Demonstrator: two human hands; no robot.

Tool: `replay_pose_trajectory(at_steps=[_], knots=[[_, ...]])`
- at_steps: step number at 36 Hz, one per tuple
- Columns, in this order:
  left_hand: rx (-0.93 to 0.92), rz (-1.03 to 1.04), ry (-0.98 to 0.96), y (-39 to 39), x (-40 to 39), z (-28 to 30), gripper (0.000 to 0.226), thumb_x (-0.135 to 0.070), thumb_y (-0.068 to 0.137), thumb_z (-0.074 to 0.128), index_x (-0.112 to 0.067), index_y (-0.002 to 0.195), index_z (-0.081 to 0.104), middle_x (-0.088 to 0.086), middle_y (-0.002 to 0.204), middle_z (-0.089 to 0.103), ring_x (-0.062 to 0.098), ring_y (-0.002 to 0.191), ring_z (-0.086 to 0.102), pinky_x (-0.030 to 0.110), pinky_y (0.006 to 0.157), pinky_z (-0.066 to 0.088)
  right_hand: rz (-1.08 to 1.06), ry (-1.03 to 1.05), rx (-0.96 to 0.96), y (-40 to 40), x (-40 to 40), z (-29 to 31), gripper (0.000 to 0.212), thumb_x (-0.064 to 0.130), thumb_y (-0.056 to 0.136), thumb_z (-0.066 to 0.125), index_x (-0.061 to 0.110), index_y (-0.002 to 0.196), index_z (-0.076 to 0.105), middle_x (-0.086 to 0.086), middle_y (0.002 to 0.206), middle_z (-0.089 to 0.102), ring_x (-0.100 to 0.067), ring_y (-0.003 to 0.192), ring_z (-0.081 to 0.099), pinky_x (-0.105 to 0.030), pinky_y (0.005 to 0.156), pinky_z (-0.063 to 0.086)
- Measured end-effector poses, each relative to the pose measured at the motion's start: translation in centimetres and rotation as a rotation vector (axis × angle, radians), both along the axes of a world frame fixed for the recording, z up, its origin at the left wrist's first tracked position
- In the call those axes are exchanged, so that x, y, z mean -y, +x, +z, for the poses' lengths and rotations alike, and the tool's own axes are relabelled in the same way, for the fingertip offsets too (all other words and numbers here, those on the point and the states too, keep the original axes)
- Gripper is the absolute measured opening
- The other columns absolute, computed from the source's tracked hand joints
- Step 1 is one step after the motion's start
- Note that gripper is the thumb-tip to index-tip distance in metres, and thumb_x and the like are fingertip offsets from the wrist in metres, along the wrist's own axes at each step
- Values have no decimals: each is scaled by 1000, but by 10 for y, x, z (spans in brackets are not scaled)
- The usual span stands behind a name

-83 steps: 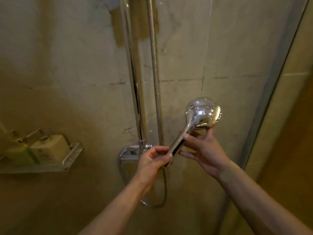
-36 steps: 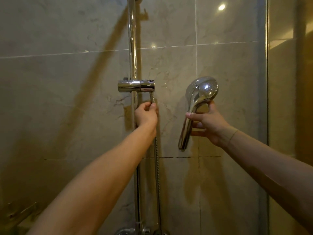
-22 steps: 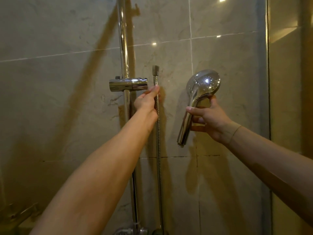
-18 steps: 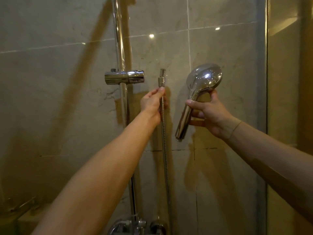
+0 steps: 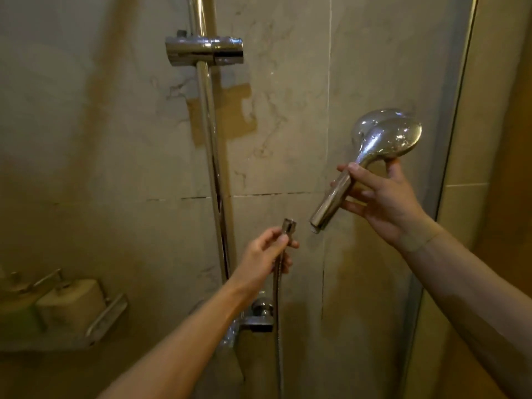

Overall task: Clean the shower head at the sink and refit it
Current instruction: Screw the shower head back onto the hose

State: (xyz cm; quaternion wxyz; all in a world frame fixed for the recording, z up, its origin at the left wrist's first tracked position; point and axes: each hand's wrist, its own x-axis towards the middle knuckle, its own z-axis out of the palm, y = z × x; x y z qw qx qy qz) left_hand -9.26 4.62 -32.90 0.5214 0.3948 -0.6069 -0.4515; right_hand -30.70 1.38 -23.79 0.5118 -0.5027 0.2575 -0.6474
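My right hand [image 5: 383, 203] grips the chrome shower head [image 5: 385, 136] by its handle, round face up and to the right, the open handle end pointing down-left. My left hand [image 5: 266, 253] pinches the metal shower hose [image 5: 277, 312] just below its end nut [image 5: 288, 226], which points up. A small gap separates the nut from the handle end. The hose runs down past the mixer valve [image 5: 260, 312]. On the vertical chrome rail [image 5: 210, 145] sits the empty slider holder [image 5: 204, 51].
A tiled wall fills the background. A metal shelf [image 5: 106, 315] at the lower left carries pale soap bottles [image 5: 69, 303]. A glass panel with a metal frame [image 5: 449, 156] closes off the right side.
My left hand has drawn the hose end down and away from the slider holder, toward the shower head's handle. The right hand has tilted the shower head so the handle end faces the hose nut.
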Motion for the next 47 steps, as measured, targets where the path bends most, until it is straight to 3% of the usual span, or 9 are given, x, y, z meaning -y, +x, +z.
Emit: replay_pose_trajectory(at_steps=[14, 19, 24, 32, 35, 39, 42, 45, 47], knots=[[139, 91, 3, 0, -53, -92, 31, -19, 94, 55, -19, 124, 60, -4, 88, 73, 7, 58, 52, 21, 51, 43, -40, 141, 74, 24, -55, -104, 63, 10, 91, 63, 32, 142, 34, -7, 118, 73, -29, 103, 70, -50, 83, 58], [84, 73, 58, 6, -59, -100, 30, -17, 94, 55, -16, 123, 61, -6, 85, 74, 8, 56, 51, 19, 49, 42, -80, 149, 11, 33, -64, -117, 61, 13, 90, 67, 35, 138, 35, 0, 117, 73, -30, 116, 65, -57, 97, 48], [20, 27, 6, 8, -68, -104, 25, -12, 94, 54, -34, 103, 63, -6, 79, 73, 6, 55, 51, 20, 52, 44, -125, 100, -48, 41, -73, -121, 67, 11, 86, 71, 31, 139, 37, -2, 115, 74, -27, 110, 68, -46, 79, 52], [-99, 85, 4, 6, -74, -122, 30, -8, 93, 54, -35, 101, 64, -4, 73, 70, 4, 57, 51, 20, 55, 44, -176, 93, -66, 56, -82, -130, 42, 5, 80, 75, 6, 120, 63, -5, 104, 76, -17, 95, 72, -33, 78, 58], [-97, 71, -2, 7, -74, -123, 31, -6, 93, 53, -34, 100, 65, -5, 71, 70, 3, 55, 50, 18, 54, 43, -228, 85, -120, 57, -77, -135, 27, 13, 78, 79, 12, 103, 68, 1, 90, 72, -19, 86, 70, -33, 79, 58], [-66, 63, -14, 6, -73, -120, 30, -7, 93, 55, -35, 101, 64, -4, 72, 70, 5, 57, 50, 17, 53, 43, -302, 64, -79, 61, -68, -143, 23, 13, 83, 75, 20, 81, 54, 5, 71, 49, -13, 69, 48, -33, 67, 42], [-17, 28, 0, 2, -72, -123, 22, -14, 92, 57, -28, 107, 67, -2, 75, 71, 5, 56, 50, 18, 52, 42, -332, 93, -32, 66, -64, -147, 22, 13, 86, 70, 19, 83, 50, 7, 74, 49, -10, 71, 50, -34, 74, 43], [-41, 46, 42, -4, -70, -126, 23, -14, 92, 58, -33, 100, 70, -3, 73, 70, 4, 53, 47, 18, 51, 40, -234, 137, 109, 74, -65, -146, 16, 13, 91, 67, 18, 94, 52, -4, 101, 68, -22, 89, 69, -36, 80, 58], [-67, 46, 57, -9, -70, -129, 28, -12, 92, 58, -35, 89, 73, -4, 71, 69, 5, 51, 45, 18, 49, 38, -177, 132, 186, 77, -65, -145, 19, 13, 93, 65, 18, 104, 51, -8, 91, 70, -21, 75, 69, -35, 71, 59]])
